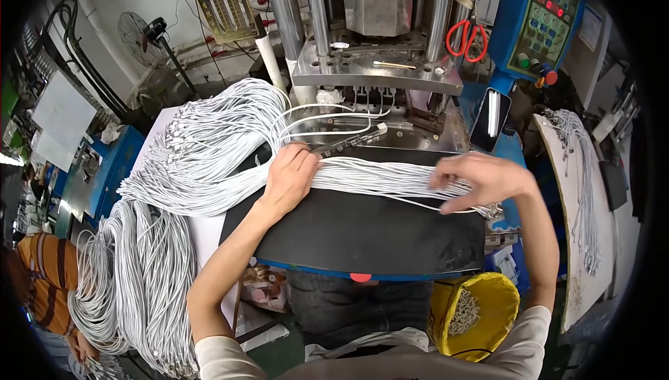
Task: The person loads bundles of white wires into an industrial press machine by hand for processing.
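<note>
A bundle of thin white cables (376,176) lies across the black work mat (362,230). My left hand (287,176) is closed round its left part, its fingertips hidden. Over the right end, my right hand (481,179) is open, thumb and fingers apart on either side of the cables; whether it touches them I cannot tell. Small metallic ends poke out below that hand. Just behind the bundle, a dark metal strip (348,142) slants beside the press's lower mould (411,133). A few white cables loop from the mould toward the left.
A large heap of white cables (209,136) lies at left, with more hanging (153,268) below. Red-handled scissors (467,40), a phone (490,121) and a blue control box (547,21) are at right. A yellow bin (498,310) holds small white pieces. Another person (49,275) is at far left.
</note>
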Action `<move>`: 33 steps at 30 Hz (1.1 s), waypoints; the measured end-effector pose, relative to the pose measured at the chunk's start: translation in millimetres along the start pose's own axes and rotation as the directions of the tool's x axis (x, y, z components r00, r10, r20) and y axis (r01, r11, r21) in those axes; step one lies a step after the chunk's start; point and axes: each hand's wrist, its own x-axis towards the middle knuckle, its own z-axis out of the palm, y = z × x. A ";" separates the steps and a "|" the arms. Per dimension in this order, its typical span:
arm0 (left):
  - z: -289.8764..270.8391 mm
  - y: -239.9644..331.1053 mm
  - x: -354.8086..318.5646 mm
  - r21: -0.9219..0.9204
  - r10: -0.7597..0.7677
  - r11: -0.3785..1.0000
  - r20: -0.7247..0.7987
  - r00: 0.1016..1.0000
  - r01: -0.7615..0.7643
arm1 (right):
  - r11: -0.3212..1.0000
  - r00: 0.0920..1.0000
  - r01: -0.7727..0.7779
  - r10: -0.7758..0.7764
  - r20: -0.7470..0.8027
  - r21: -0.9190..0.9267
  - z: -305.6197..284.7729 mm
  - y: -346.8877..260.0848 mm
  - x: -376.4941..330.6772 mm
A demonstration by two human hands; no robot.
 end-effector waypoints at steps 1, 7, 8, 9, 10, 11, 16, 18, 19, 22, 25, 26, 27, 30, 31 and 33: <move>1.8 0.7 2.0 0.002 0.008 1.000 0.002 1.000 -0.008 | 0.995 0.983 -0.007 -0.011 -0.185 -0.095 21.4 0.4 15.1; 7.4 3.1 -0.8 -0.136 -0.070 0.989 -0.090 0.993 0.058 | 0.953 0.794 0.015 -0.196 -0.576 -0.302 112.8 1.5 146.0; 7.9 2.4 -1.4 -0.152 -0.094 0.985 -0.107 0.990 0.077 | 0.914 0.820 -0.097 -0.151 -0.552 -0.395 114.1 1.7 143.8; 9.6 1.8 -2.2 -0.160 -0.092 0.984 -0.107 0.990 0.074 | 0.850 0.842 -0.205 -0.099 -0.530 -0.485 115.5 1.9 140.3; 11.5 1.4 -3.3 -0.160 -0.076 0.985 -0.103 0.992 0.059 | 0.764 0.859 -0.304 -0.040 -0.511 -0.570 116.3 1.2 135.7; 9.8 1.6 -3.5 -0.152 -0.068 0.987 -0.100 0.993 0.052 | 0.728 0.841 -0.378 0.012 -0.541 -0.571 112.7 2.5 120.9; 3.8 0.1 -5.5 -0.137 -0.027 0.990 -0.086 0.996 0.015 | 0.743 0.650 -0.441 -0.123 -0.750 -0.504 59.4 2.6 0.1; 7.7 4.0 -4.3 -0.156 -0.025 0.988 -0.080 0.997 0.013 | 0.740 0.666 -0.454 -0.088 -0.741 -0.496 66.8 19.9 -29.5; 9.0 2.7 -3.6 -0.158 -0.024 0.987 -0.067 0.997 0.014 | 0.747 0.677 -0.454 -0.064 -0.733 -0.486 72.0 28.9 -38.2; 9.3 -1.0 -5.4 -0.146 -0.026 0.989 -0.058 0.998 0.017 | 0.725 0.656 -0.484 -0.070 -0.752 -0.490 69.5 20.6 -40.6; 5.9 1.6 -3.9 -0.135 -0.015 0.991 -0.080 0.997 0.004 | 0.645 0.583 -0.565 -0.129 -0.802 -0.514 68.6 4.7 -50.3; 4.0 4.8 -2.4 -0.171 -0.020 0.985 -0.084 0.996 0.005 | 0.653 0.595 -0.570 -0.092 -0.799 -0.499 71.9 11.2 -54.4; 2.2 8.1 -0.9 -0.207 -0.025 0.978 -0.087 0.996 0.007 | 0.660 0.606 -0.574 -0.055 -0.794 -0.484 75.3 18.5 -57.9; 3.2 13.8 2.5 -0.260 -0.079 0.964 -0.104 0.991 0.049 | 0.655 0.652 -0.557 -0.036 -0.757 -0.511 76.4 33.8 -64.5; 1.2 14.1 2.2 -0.281 -0.120 0.956 -0.116 0.986 0.083 | 0.641 0.682 -0.538 -0.051 -0.729 -0.548 77.2 34.7 -65.0; -2.7 18.2 5.5 -0.301 -0.160 0.947 -0.130 0.979 0.115 | 0.625 0.711 -0.517 -0.068 -0.700 -0.585 75.8 32.4 -66.0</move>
